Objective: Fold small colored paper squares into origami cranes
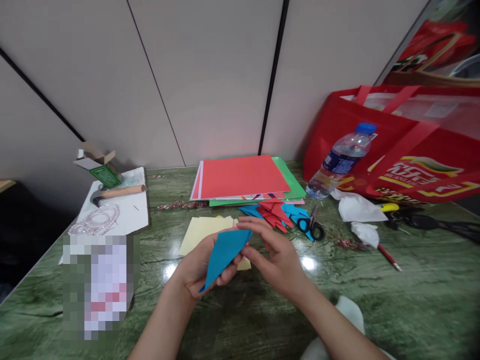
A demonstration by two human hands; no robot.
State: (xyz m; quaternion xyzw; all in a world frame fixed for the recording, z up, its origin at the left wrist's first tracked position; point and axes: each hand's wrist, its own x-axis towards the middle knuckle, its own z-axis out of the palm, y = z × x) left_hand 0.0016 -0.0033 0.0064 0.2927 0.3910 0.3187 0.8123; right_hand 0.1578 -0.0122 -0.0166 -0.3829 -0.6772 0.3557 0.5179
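Note:
A blue sheet of paper, folded into a triangle, is held above the table between both hands. My left hand supports it from below and behind, fingers curled round its lower edge. At the paper's right corner, my right hand pinches with thumb and fingers. Beneath the hands lies a stack of pale yellow paper squares, partly covered. Just beyond are folded red paper pieces and folded blue paper pieces, with black-handled scissors beside them.
Red and green paper sheets are stacked by the wall. At right stand a water bottle and a red bag, near crumpled tissue and a red pencil. A hammer, beads and a green box sit left.

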